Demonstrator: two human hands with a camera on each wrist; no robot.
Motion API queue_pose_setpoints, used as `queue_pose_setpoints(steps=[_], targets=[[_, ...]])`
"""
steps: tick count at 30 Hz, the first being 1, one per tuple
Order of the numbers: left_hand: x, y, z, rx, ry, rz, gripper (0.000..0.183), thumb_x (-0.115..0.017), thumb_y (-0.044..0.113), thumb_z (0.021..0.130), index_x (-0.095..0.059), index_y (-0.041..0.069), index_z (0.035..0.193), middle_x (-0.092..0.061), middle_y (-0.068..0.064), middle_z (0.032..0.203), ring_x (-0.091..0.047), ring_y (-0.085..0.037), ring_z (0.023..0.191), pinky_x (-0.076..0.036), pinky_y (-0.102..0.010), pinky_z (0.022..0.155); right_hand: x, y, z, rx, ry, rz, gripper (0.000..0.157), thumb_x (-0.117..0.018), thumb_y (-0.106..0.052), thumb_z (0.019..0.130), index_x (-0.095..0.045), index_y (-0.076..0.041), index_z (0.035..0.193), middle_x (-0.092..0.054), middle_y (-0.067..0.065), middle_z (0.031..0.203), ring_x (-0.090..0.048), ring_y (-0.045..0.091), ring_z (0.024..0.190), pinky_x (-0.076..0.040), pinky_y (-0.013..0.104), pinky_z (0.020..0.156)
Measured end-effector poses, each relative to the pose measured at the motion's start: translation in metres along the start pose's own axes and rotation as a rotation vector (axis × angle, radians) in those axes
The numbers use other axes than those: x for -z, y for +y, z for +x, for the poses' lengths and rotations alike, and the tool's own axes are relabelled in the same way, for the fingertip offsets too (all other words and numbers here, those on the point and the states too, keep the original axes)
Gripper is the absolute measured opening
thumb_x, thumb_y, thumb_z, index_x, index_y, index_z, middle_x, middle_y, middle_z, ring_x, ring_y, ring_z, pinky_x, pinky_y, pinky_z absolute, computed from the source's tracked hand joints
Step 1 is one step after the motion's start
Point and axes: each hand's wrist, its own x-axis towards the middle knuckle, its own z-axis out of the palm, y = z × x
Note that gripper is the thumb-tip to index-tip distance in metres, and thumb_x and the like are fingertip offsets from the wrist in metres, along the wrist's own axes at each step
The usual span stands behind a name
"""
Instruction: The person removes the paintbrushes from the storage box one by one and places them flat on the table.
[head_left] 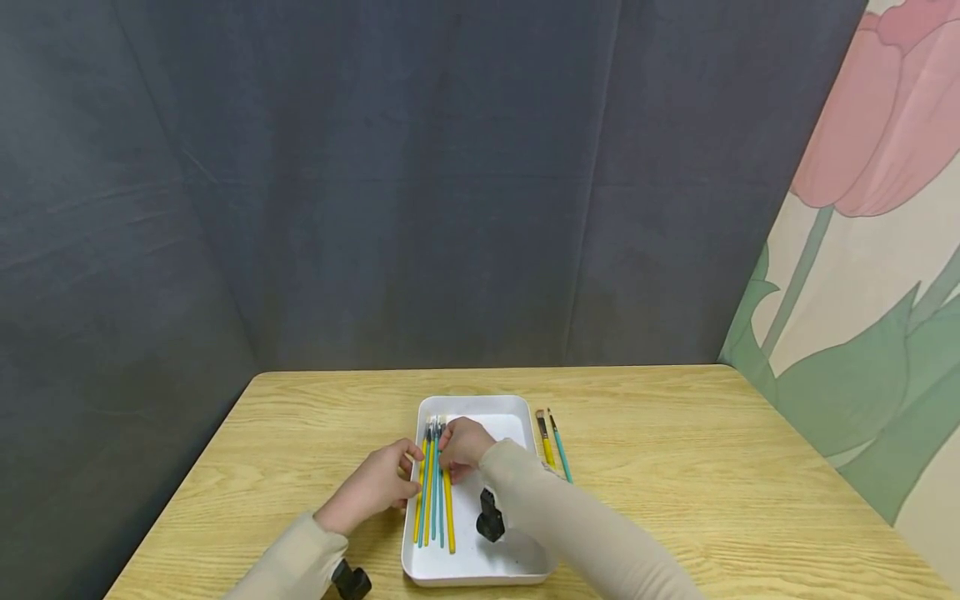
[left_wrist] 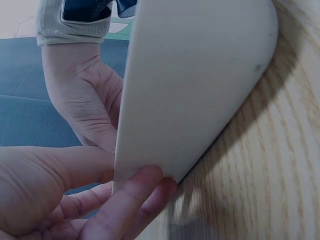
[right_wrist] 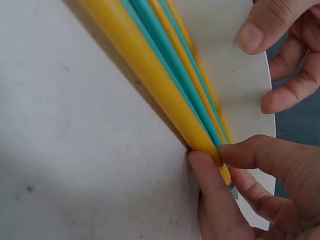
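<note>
Count, tray contents: six slim paintbrushes, lying side by side along the 9 o'clock side of one white rectangular tray with rounded corners (head_left: 512, 422). Three have yellow handles (head_left: 428, 517); three have teal handles (head_left: 441, 525). Bristle ends point toward 12 o'clock, handle ends toward 6 o'clock.

Count, outside the tray: two. One flat-tipped yellow-handled paintbrush (head_left: 547, 450) and one fine-tipped teal-handled paintbrush (head_left: 560, 450) lie on the light wood-grain bench (head_left: 675, 450), just beside the tray's 2 o'clock edge.

Right hand (head_left: 465, 446): the grip is narrow, thumb and finger pinching the thick yellow paintbrush (right_wrist: 150, 70) near its ferrule. This is the brush of the row closest to the tray's centre.

Left hand (head_left: 378, 479): the grip holds the tray's rim at 9 o'clock, thumb inside the wall and two fingers against the outer face.

Obstructions: the cream right sleeve (head_left: 585, 525) crosses the tray at 4 o'clock and covers the handle end of the loose yellow brush. In the left wrist view, the tray wall hides the brushes.

Surroundings: one black wrist device (head_left: 490, 518) on the right arm, another (head_left: 351, 579) on the left; dark grey fabric (head_left: 412, 183) at 12 o'clock; a painted tulip panel (head_left: 862, 292) at 2 o'clock.
</note>
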Motion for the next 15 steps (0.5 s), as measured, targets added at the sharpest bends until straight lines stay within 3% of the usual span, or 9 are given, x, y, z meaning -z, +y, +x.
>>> queue_pose_setpoints(steps=[6, 15], targets=[[-0.001, -0.001, 0.001, -0.005, 0.008, -0.006, 0.035, -0.069, -0.005, 0.081, -0.054, 0.0, 0.112, -0.056, -0.013, 0.092, -0.058, -0.016, 0.064, -0.055, -0.027, 0.053, 0.002, 0.004, 0.003, -0.008, -0.02, 0.025, 0.018, -0.07, 0.01, 0.075, -0.061, -0.002, 0.084, -0.055, 0.006, 0.068, -0.054, 0.015, 0.049, -0.056, 0.027, 0.049], [-0.001, -0.002, 0.0, -0.02, 0.019, -0.005, 0.034, -0.069, -0.006, 0.079, -0.055, -0.001, 0.11, -0.056, -0.013, 0.09, -0.058, -0.016, 0.062, -0.055, -0.027, 0.052, 0.018, 0.009, -0.009, 0.042, -0.107, 0.167, 0.026, -0.067, 0.008, 0.076, -0.062, 0.002, 0.1, -0.058, 0.007, 0.067, -0.057, 0.013, 0.051, -0.059, 0.031, 0.058]])
